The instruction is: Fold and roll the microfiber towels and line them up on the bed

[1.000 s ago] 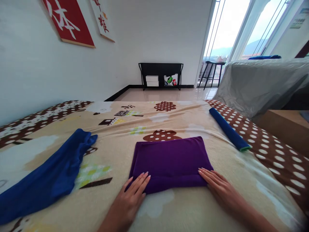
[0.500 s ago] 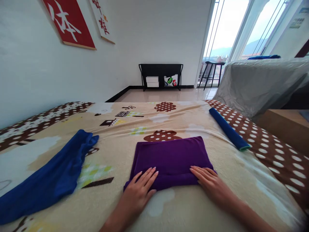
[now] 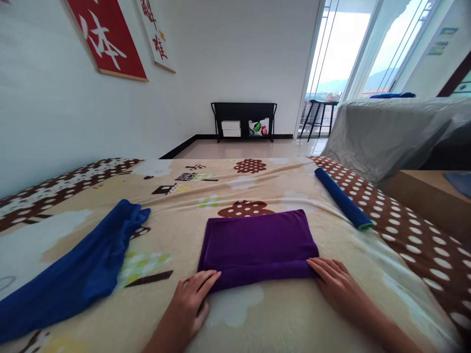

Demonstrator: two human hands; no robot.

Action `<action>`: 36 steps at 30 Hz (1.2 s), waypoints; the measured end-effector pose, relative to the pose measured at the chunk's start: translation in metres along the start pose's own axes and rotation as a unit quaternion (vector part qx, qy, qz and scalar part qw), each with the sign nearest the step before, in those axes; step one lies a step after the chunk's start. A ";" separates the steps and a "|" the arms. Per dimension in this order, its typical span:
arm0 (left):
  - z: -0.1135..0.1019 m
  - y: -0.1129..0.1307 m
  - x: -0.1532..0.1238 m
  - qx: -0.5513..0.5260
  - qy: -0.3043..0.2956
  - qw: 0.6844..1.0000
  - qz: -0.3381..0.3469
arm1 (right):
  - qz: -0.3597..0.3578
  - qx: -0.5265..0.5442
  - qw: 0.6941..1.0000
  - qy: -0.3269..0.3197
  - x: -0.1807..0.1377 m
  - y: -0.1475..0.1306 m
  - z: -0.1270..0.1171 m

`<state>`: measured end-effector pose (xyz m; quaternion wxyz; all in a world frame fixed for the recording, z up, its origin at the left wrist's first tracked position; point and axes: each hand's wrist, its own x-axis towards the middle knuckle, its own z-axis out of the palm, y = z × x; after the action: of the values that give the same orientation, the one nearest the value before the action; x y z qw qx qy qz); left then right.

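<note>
A folded purple towel (image 3: pixel 257 242) lies on the patterned bed cover (image 3: pixel 235 191) in front of me, its near edge rolled into a low ridge. My left hand (image 3: pixel 191 304) rests at the towel's near left corner, fingers stretched out and touching the rolled edge. At the near right corner my right hand (image 3: pixel 334 287) lies flat, fingertips against the roll. Neither hand grips anything.
A loose blue cloth (image 3: pixel 73 269) is spread at the left. A rolled blue towel (image 3: pixel 340 198) lies at the right, near the bed's edge. Beyond stand a grey covered piece of furniture (image 3: pixel 390 132), a wooden surface (image 3: pixel 430 196), a black shelf (image 3: pixel 245 120) and a stool (image 3: pixel 320 115).
Both hands have slid back from on top of the towel to its near corners. The towel's near edge is now rolled over, so the towel looks shorter.
</note>
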<state>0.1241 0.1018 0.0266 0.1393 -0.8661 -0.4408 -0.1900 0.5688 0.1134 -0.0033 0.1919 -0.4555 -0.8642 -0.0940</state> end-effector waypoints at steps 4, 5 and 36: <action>0.011 -0.010 0.012 -0.029 0.009 0.998 -0.046 | 0.047 0.066 0.997 0.003 0.026 0.002 0.001; 0.009 -0.010 0.014 -0.032 0.001 0.998 -0.053 | 0.055 0.079 0.995 0.001 0.030 0.001 -0.003; 0.016 0.001 0.011 0.081 -0.043 0.995 -0.040 | 0.070 0.006 0.997 -0.027 0.018 -0.003 0.015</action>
<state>0.1344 0.1156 0.0173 0.1820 -0.8410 -0.4949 -0.1212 0.5534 0.1302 -0.0094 0.1773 -0.5160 -0.8357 -0.0628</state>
